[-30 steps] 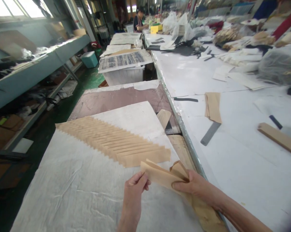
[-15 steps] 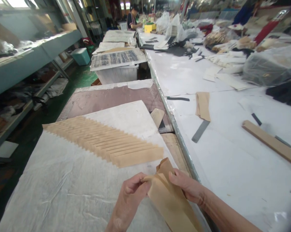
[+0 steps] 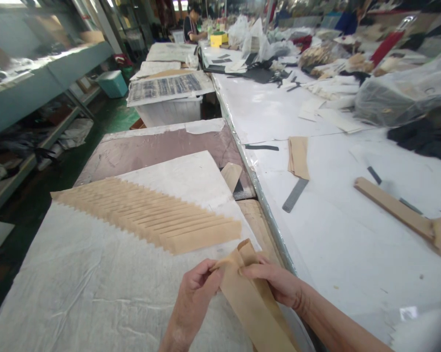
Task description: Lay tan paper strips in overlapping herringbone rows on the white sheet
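Tan strips (image 3: pixel 255 308) of a thin, cloth-like material hang between my hands over the near right part of the white-covered board. My left hand (image 3: pixel 196 296) pinches the upper left corner of the front strip. From the right, my right hand (image 3: pixel 273 278) grips the strips near their upper end, its thumb lying across the front. Their lower ends run out of view. Beyond my hands, an overlapping row of similar tan strips (image 3: pixel 150 215) lies slantwise across the white sheet (image 3: pixel 106 278).
On the white table (image 3: pixel 337 220) to the right lie folded tan strips (image 3: pixel 298 156), a grey strip (image 3: pixel 295 195) and a long brown piece (image 3: pixel 392 210). Plastic bags and scraps heap up at the back. A blue bench (image 3: pixel 59 71) runs along the left. Another person (image 3: pixel 193 24) is far back.
My right thumb has moved left across the front strip, closer to my left hand. The view has shifted slightly, so the surroundings sit further left.
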`<state>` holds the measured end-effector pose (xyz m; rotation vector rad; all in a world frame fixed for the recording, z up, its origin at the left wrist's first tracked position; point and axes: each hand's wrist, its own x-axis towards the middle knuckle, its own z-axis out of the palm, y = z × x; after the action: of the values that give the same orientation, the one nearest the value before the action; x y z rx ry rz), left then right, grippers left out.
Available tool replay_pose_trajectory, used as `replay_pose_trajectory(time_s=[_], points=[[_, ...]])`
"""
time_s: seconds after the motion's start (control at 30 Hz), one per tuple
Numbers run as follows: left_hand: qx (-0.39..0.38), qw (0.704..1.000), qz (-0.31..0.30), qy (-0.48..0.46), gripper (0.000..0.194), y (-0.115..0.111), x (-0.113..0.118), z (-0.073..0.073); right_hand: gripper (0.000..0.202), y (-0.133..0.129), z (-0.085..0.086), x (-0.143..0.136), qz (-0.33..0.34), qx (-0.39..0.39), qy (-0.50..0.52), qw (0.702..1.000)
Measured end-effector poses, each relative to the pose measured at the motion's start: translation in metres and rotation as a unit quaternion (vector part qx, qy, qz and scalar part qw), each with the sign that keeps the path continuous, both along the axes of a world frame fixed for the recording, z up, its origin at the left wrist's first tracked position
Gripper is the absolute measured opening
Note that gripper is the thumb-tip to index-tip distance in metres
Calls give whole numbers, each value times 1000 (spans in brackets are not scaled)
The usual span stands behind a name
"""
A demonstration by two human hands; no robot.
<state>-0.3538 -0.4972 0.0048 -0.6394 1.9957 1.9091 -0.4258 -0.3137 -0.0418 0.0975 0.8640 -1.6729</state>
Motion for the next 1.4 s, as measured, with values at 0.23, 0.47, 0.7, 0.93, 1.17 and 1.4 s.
replay_pose_trajectory(time_s=[0.23,0.47,0.7,0.93,1.17,1.4], points=[[3,1000,-2,5,20,-1,-2,-1,28,0,-3,-1,-14,3,-10,1000],[26,1000,14,0,19,-1,-4,-4,29,-1,-10,-2,0,-9,-39,999],[33,999,27,0,22,0,-8,-5,31,-3,-18,-3,-5,-21,-49,999],[-62,998,2,29,23,9,-5,-13,39,-13,-12,5,-6,-12,49,999],[-77,994,73,14,26,4,1,-19,30,-15,-6,8,48,108,59,991],[-5,963,270,-18,27,-33,13,-28,39,32,6,-40,-28,225,68,972]])
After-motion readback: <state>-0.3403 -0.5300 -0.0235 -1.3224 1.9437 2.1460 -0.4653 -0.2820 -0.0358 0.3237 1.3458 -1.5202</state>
